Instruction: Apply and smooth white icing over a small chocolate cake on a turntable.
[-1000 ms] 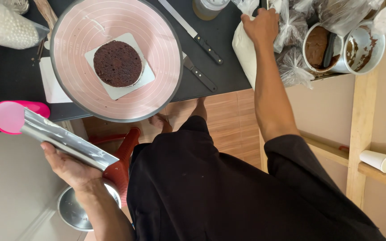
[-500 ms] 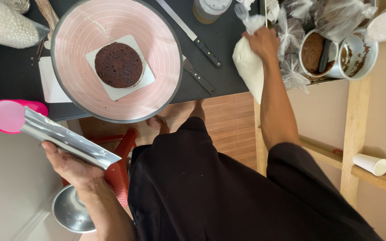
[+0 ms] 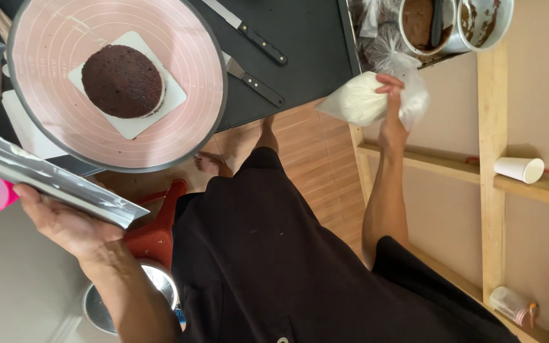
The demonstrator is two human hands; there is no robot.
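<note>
Right, landmark = turntable (image 3: 46, 136). Chocolate cake (image 3: 122, 80) sits on white board at its centre. Your right hand (image 3: 394, 113) pinches neck of piping bag (image 3: 360, 101), well right of turntable, off table edge. Left hand (image 3: 65, 222) curls under metal scraper (image 3: 46, 178), just below turntable rim. Keep bag neck twisted shut, tip up, while carrying over. Watch two knives (image 3: 252, 60) lying right of turntable. Hold scraper clear of cake.

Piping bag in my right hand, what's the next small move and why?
Probably bring the piping bag left, over the cake. The right hand holds it full, off the table edge, while the cake sits bare on the turntable. The left hand is busy with a metal strip.
</note>
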